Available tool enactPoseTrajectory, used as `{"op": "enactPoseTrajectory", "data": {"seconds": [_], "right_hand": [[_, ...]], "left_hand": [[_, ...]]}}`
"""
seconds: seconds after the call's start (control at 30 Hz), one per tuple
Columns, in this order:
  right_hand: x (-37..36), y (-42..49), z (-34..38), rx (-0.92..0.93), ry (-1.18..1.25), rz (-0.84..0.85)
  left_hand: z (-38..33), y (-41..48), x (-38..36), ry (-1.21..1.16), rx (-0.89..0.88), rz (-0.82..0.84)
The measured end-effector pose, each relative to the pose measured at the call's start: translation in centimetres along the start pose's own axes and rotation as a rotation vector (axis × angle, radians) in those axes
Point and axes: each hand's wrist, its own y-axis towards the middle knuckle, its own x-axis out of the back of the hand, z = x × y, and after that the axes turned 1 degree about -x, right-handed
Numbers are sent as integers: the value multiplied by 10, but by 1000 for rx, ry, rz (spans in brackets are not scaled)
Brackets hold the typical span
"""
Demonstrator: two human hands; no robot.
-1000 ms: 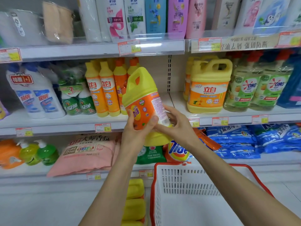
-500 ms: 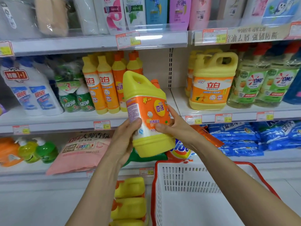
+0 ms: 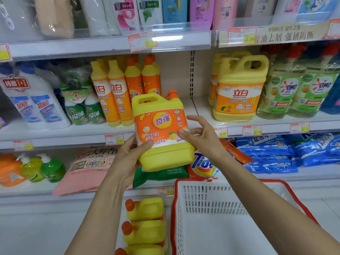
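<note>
Head camera: a person's two hands hold a yellow detergent jug point(image 3: 161, 133) in the air in front of a shop's middle shelf point(image 3: 73, 137), just out from its front edge. The jug tilts slightly, its orange label facing the camera, its handle on top and an orange cap at the upper right. The left hand point(image 3: 128, 155) grips the jug's lower left side, thumb laid across the bottom of the label and the other fingers hidden behind. The right hand point(image 3: 200, 137) pinches the jug's right edge, thumb pressed on the label, while its upper fingers spread away from the plastic.

Behind the jug, on the middle shelf, stand tall orange and yellow bottles point(image 3: 110, 100). Farther right on the same shelf is a larger yellow jug point(image 3: 239, 92), with clear green-labelled bottles point(image 3: 287, 92) beside it. On the shelf below, a pink bag point(image 3: 88, 168) lies to the left of the held jug. A green bag point(image 3: 161, 175) and a Tide bag point(image 3: 204, 164) sit directly beneath it, and blue bags point(image 3: 266, 151) lie toward the right end. A white shopping basket point(image 3: 211, 203) with a red rim hangs under the right forearm. More yellow jugs point(image 3: 145, 208) lie in a row beside its left wall, at the lowest level.
</note>
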Motion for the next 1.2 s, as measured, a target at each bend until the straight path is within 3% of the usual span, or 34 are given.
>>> {"op": "enactPoseTrajectory", "data": {"seconds": [0.13, 0.27, 0.33, 0.47, 0.57, 0.63, 0.67, 0.73, 0.8, 0.9, 1.03, 1.2], "right_hand": [[-12, -3, 10, 13, -153, -29], [-34, -10, 20, -67, -39, 59], [-44, -12, 20, -128, 63, 36], [-44, -9, 16, -170, 289, -90], [-34, -5, 13, -191, 403, -137], [-28, -2, 13, -241, 516, -117], [-25, -1, 13, -272, 599, -90], [-21, 0, 14, -318, 741, -29], [-16, 1, 13, -333, 791, 14], [-10, 2, 12, -378, 787, 79], [1, 6, 8, -424, 663, 147], [7, 9, 2, -433, 396, 61]], "left_hand": [[-7, -5, -18, 52, -178, -210], [-6, -12, -37, 721, -426, -404], [-5, -19, -50, 965, -546, -426], [-5, -23, -60, 1104, -620, -334], [-13, -21, -52, 930, -554, -87], [-18, -21, -48, 634, -472, 119], [-21, -20, -45, 496, -433, 147], [-22, -13, -33, 317, -320, 21], [-22, -9, -19, 223, -84, -76], [-17, -8, -13, 29, 219, 41], [-19, -4, -15, -126, 246, 2], [-11, -2, 2, -2, 145, -26]]}}
